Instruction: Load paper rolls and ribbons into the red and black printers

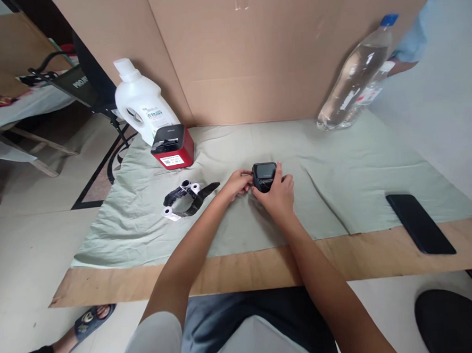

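Both hands, left hand (pixel 238 184) and right hand (pixel 277 193), grip a small black boxy device (pixel 264 176) mid-cloth, on the pale green cloth (pixel 338 154); open cloth lies around it.

Black device (pixel 264 176) lower part hidden behind right hand (pixel 277 195); label text unreadable.

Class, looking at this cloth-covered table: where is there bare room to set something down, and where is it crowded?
Bare cloth lies between the right hand and the black phone, and below the water bottle. It is crowded at left: the white jug, red box and strap sit close together.
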`<state>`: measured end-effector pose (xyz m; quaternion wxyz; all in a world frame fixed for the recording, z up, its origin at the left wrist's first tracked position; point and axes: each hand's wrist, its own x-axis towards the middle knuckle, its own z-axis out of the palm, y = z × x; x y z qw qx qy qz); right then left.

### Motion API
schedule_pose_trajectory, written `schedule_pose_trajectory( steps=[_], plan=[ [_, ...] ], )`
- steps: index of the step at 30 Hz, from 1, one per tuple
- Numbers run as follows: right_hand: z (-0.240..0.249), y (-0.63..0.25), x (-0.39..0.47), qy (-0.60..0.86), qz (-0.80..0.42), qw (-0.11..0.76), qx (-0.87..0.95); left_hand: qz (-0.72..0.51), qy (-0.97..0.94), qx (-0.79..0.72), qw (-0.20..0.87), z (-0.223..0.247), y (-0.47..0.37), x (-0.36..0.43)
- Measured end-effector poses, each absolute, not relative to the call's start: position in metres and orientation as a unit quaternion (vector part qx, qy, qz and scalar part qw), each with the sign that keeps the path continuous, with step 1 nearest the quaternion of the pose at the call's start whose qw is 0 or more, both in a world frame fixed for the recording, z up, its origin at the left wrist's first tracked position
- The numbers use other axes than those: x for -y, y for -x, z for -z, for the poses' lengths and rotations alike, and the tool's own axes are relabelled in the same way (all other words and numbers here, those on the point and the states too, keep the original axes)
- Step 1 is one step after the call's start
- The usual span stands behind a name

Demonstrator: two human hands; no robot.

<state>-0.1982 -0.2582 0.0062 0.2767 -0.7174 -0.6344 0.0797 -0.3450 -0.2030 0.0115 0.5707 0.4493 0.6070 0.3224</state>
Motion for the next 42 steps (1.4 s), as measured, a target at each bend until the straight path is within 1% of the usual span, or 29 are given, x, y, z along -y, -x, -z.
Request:
schedule_pose_trajectory(
  steps=[5,11,18,25,36,42],
  plan=[
    [-0.007,0.197,0.256,0.724,-0.103,0.269,0.627,-0.323,-0.417,-0.588,0.613,-0.008,0.350,0.199],
    [-0.001,0.195,0.254,0.708,-0.112,0.296,0.632,-0.325,-0.415,-0.589,0.613,-0.003,0.351,0.198],
    [0.004,0.194,0.250,0.717,-0.124,0.298,0.617,-0.312,-0.406,-0.596,0.619,-0.001,0.352,0.196],
    [0.004,0.193,0.249,0.707,-0.108,0.310,0.627,-0.305,-0.396,-0.609,0.616,0.001,0.350,0.192],
    [0.005,0.193,0.249,0.710,-0.104,0.304,0.627,-0.307,-0.384,-0.612,0.620,-0.004,0.350,0.194],
    [0.006,0.193,0.249,0.710,-0.098,0.301,0.629,-0.340,-0.415,-0.605,0.588,-0.026,0.350,0.206]
  ],
)
